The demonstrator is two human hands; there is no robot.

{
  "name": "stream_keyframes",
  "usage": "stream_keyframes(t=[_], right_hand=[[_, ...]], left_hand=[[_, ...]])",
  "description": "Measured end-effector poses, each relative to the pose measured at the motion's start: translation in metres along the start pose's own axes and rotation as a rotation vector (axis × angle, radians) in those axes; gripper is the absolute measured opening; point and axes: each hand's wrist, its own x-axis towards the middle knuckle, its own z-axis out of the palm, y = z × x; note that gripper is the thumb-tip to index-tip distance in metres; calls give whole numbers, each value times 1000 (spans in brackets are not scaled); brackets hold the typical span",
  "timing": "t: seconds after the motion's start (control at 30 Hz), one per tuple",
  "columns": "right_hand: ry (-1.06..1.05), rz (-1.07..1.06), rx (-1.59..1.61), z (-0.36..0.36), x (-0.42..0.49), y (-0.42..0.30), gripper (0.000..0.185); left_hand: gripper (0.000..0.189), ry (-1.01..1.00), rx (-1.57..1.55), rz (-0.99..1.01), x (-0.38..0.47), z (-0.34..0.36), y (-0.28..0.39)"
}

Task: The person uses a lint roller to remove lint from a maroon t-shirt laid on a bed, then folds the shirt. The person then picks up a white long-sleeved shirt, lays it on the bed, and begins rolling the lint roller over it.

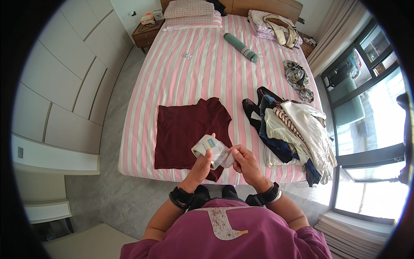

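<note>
My left hand (203,163) grips a white roll (205,147), which has a printed label and a hollow end. Clear plastic film (224,157) trails from the roll's right side. The film's far end is pinched between the thumb and fingers of my right hand (243,162). Both hands are above a dark red short-sleeved top (181,132), spread flat near the foot of the bed. Its collar points to the far side, and my hands hide part of its right edge.
Pink and white striped bedding (142,129) covers the bed. Piled clothes (291,132) lie to the right, with a camouflage-patterned cloth (296,76) beyond. A green rolled bundle (241,47) and a small clear item (187,56) lie farther back. Wardrobe doors (64,64) line the left.
</note>
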Motion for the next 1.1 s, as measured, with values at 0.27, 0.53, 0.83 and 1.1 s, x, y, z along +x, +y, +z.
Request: stream_keyframes(t=[0.27, 0.53, 0.83, 1.1], right_hand=[[116, -28, 159, 12, -1, 8, 25], [169, -72, -52, -3, 12, 15, 17], [290, -331, -707, 20, 23, 14, 16], [16, -124, -76, 23, 13, 2, 25]], left_hand=[[86, 58, -29, 28, 3, 6, 1], [82, 33, -190, 207, 3, 16, 6], [79, 137, -384, 224, -1, 30, 7], [80, 191, -506, 262, -7, 28, 10]])
